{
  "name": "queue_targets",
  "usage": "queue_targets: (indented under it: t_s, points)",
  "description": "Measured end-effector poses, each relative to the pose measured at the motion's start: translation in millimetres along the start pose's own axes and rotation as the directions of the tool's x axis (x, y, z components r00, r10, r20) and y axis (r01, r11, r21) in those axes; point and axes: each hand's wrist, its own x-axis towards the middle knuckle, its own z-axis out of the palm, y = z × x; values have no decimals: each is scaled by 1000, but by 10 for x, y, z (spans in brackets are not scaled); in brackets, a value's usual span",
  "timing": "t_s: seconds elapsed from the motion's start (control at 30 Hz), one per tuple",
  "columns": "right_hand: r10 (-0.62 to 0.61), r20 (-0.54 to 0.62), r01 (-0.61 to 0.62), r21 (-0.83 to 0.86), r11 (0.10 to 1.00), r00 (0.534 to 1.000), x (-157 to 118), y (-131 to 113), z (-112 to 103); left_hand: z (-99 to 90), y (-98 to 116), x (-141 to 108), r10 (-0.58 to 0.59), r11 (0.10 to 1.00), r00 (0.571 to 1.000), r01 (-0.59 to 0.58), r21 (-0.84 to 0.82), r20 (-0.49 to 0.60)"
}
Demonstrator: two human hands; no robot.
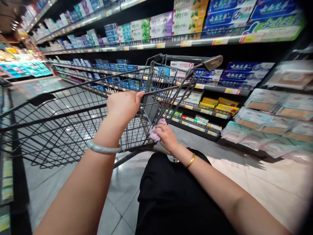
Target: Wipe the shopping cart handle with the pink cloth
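The cart [80,114] stands in the aisle beside the toothpaste shelves [220,78]. She seems midway through wiping it: her left hand [123,106] grips the top rim, her right hand [166,137] presses a pink cloth [156,132] against the rear mesh. Next, the cloth needs fresh wire to cover.

Supermarket aisle: stocked shelves [171,42], cart [73,124]

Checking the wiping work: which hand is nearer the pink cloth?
Right. The right hand presses the pink cloth against the cart low on its back; the left hand grips the cart's top rim, above and apart.
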Motion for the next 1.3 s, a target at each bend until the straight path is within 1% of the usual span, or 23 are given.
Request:
queue_targets:
  t_s: [0.03,0.1,0.17,0.23,0.27,0.3,0.37,0.4,0.43,0.47,0.5,0.57,0.63,0.67,0.77,0.83,0.93,1.0,1.03,1.07,1.13,1.2,1.3]
  points:
    - [18,-55,-18,-8,1000,998,73,-32,-66,3,4,-6,1,1000,1000,-1,-2,-8]
    - [33,-241,-42,-30,999,970,301,-104,-250,8,16,-18,-7,1000,1000,7,-7,-22]
    - [-28,-460,-1,-62,998,888,564,-177,-424,12,32,-28,-19,1000,999,18,-17,-29]
    - [-72,-557,4,-123,992,827,746,-233,-507,16,46,-35,-19,999,999,18,-27,-37]
    - [-107,-539,16,-170,985,835,785,-249,-507,18,50,-38,-14,999,999,13,-31,-42]
    - [-153,-468,50,-225,973,871,790,-256,-488,19,52,-42,-8,999,999,7,-36,-48]
    - [-265,-224,193,-300,934,938,740,-240,-444,21,52,-52,5,999,999,-7,-45,-54]
    - [-309,-125,260,-304,917,943,713,-222,-445,21,51,-59,10,999,998,-13,-48,-58]
    - [-334,-90,295,-298,908,938,701,-202,-471,20,52,-67,14,999,998,-18,-51,-64]
    - [-338,-128,289,-296,910,933,713,-184,-524,19,55,-77,17,998,997,-21,-53,-72]
    - [-314,-219,243,-300,923,924,749,-171,-597,18,62,-88,19,998,997,-23,-57,-80]
    - [-224,-411,96,-308,947,884,876,-167,-755,14,92,-106,10,998,996,-16,-67,-90]
    - [-179,-482,13,-327,945,858,1016,-192,-865,4,137,-116,1,997,996,-8,-75,-89]
    - [-191,-465,23,-344,939,865,1073,-209,-893,-4,162,-118,0,997,996,-6,-78,-84]
    - [-332,-281,220,-364,905,901,1192,-245,-942,-53,207,-126,28,994,998,-33,-102,-48]
    - [-371,-192,288,-354,890,909,1279,-251,-1016,-115,177,-150,78,987,997,-80,-138,-24]
    - [-299,-149,218,-402,889,943,1492,-257,-1203,-239,3,-234,130,985,990,-136,-110,-58]
    - [-222,-38,185,-425,886,974,1687,-245,-1319,-313,-180,-310,105,994,993,-107,-38,-49]
    - [-172,41,174,-405,898,984,1799,-221,-1360,-339,-278,-348,75,997,997,-75,-8,-10]
    - [-115,98,143,-358,923,988,1921,-179,-1387,-353,-370,-384,35,999,998,-36,12,46]
    - [0,143,29,-200,979,990,2193,-41,-1393,-345,-512,-445,-24,999,989,20,30,145]
    - [56,177,-45,-67,997,983,2475,143,-1331,-299,-580,-489,-46,999,985,41,32,168]
    - [-56,301,103,-144,984,952,2773,396,-1127,-217,-571,-526,-79,997,988,75,34,134]
